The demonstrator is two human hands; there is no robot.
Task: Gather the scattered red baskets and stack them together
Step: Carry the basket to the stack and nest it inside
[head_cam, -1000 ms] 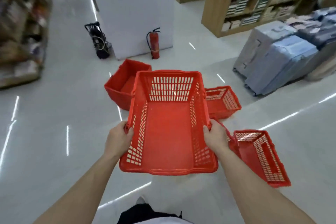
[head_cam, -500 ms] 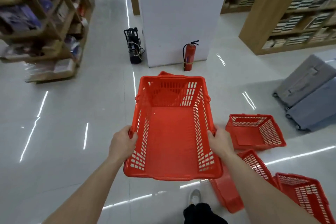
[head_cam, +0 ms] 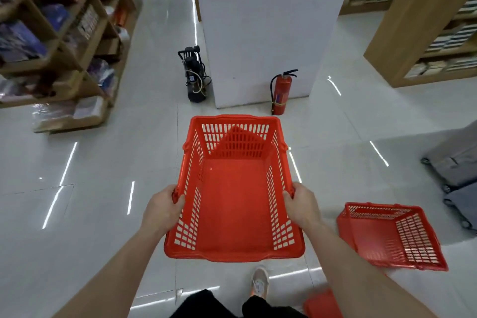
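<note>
Carrying step: left hand (head_cam: 164, 210) and right hand (head_cam: 302, 205) grip 1 basket (head_cam: 233, 204); next, probably lower it into the floor basket (head_cam: 389, 235).

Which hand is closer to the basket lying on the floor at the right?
The right hand. It grips the held basket's right rim, just left of the floor basket. The left hand grips the opposite rim, farther away.

One head-worn wide-angle view looks forward and steeply down, close over both hands (head_cam: 232, 210), with shop floor (head_cam: 90, 162) stretching ahead of them.
</note>
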